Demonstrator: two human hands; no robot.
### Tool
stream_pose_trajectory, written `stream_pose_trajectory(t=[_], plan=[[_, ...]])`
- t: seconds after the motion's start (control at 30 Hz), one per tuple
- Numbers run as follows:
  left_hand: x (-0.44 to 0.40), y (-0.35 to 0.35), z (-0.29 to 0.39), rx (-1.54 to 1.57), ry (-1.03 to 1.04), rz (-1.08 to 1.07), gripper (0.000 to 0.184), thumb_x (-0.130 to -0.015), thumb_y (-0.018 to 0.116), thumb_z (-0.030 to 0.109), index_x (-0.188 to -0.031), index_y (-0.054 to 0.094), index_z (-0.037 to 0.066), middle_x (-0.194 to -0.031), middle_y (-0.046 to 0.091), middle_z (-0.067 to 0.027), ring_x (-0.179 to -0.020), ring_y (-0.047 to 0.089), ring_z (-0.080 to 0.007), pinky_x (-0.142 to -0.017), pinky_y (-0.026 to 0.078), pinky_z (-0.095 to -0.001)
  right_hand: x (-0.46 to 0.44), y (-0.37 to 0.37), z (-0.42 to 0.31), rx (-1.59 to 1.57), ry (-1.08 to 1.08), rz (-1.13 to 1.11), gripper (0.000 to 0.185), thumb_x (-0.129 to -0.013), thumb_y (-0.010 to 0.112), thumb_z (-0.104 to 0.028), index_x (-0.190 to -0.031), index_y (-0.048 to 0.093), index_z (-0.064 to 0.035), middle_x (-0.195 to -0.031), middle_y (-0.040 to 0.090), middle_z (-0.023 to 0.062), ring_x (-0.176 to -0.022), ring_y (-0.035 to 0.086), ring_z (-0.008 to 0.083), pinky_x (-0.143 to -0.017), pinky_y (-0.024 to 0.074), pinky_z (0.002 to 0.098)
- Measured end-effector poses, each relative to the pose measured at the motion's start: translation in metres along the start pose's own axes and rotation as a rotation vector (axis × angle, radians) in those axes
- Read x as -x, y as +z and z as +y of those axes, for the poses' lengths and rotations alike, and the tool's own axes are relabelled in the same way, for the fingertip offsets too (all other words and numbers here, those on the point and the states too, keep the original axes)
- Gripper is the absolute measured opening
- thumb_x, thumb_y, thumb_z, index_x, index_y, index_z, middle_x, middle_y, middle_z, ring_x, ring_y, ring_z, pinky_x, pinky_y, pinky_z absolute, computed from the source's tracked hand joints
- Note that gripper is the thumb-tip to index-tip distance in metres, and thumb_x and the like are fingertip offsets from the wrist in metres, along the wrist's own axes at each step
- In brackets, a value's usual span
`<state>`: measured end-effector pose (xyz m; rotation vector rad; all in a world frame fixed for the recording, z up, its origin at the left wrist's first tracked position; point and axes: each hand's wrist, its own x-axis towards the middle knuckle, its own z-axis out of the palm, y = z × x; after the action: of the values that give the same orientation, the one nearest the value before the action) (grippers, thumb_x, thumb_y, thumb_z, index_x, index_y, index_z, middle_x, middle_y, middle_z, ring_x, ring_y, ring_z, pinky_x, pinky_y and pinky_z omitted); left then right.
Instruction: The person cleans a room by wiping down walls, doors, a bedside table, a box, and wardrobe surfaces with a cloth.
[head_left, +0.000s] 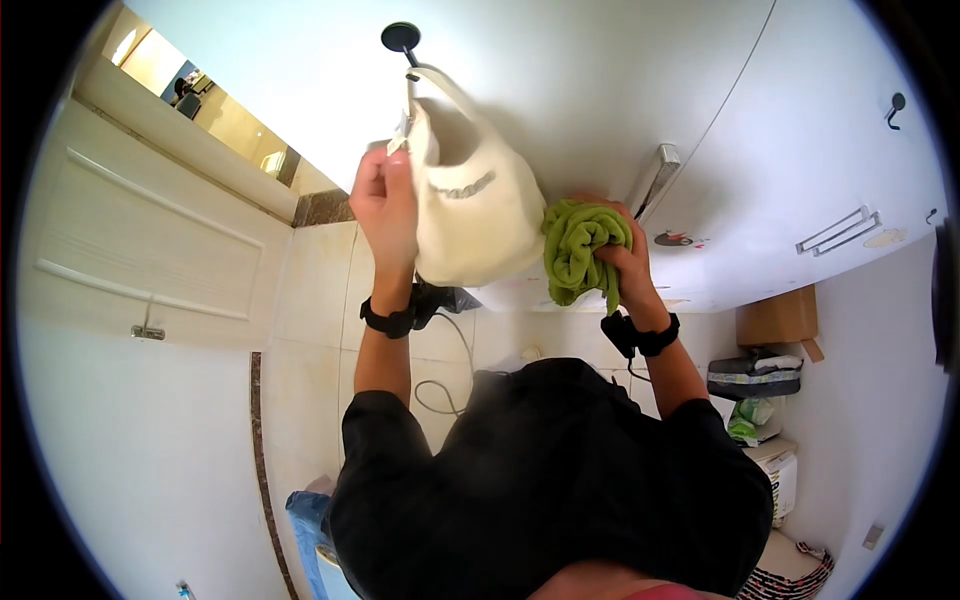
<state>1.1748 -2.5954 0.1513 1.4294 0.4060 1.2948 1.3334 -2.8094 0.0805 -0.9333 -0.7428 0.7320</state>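
A cream cloth bag (485, 225) hangs by its strap from a black hook (400, 38) on the white cabinet front. My left hand (385, 200) is closed on the left edge of the bag near its opening, with thumb and fingers pinching the fabric. To the right of the bag, my right hand (625, 245) grips a bunched green towel (583, 250). The towel is close beside the bag's right side; whether they touch I cannot tell. Some of the right fingers are hidden behind the towel. Black bands circle both wrists.
The white cabinet (620, 80) has a metal handle (660, 175) near the right hand and another hook (895, 110) farther right. A white door (150, 240) stands at the left. A cardboard box (778, 318) and a grey bundle (755, 375) are at the right. A cable (440, 385) loops below.
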Motion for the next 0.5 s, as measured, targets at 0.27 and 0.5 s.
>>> stream_pose_trajectory(t=[0.27, 0.5], plan=[[0.025, -0.03, -0.045, -0.166, -0.018, 0.143, 0.017, -0.097, 0.051, 0.013, -0.096, 0.058, -0.002, -0.097, 0.065, -0.0087, -0.083, 0.059, -0.0135, -0.077, 0.049, -0.0282, 0.025, -0.018, 0.078, 0.587, -0.245, 0.243, 0.048, -0.074, 0.063, 0.007, -0.121, 0.054, -0.0003, -0.128, 0.052, 0.0142, -0.118, 0.052, 0.0237, -0.099, 0.0428, 0.0343], [0.078, -0.07, -0.094, -0.578, 0.092, -0.054, 0.015, -0.086, 0.061, 0.004, -0.1, 0.061, -0.002, -0.092, 0.063, -0.0104, -0.083, 0.059, -0.0205, -0.074, 0.048, -0.0297, 0.023, 0.002, 0.136, 0.865, -0.299, 0.352, 0.051, -0.066, 0.068, 0.007, -0.115, 0.058, -0.0027, -0.123, 0.051, 0.0124, -0.116, 0.051, 0.0314, -0.096, 0.0443, 0.0373]])
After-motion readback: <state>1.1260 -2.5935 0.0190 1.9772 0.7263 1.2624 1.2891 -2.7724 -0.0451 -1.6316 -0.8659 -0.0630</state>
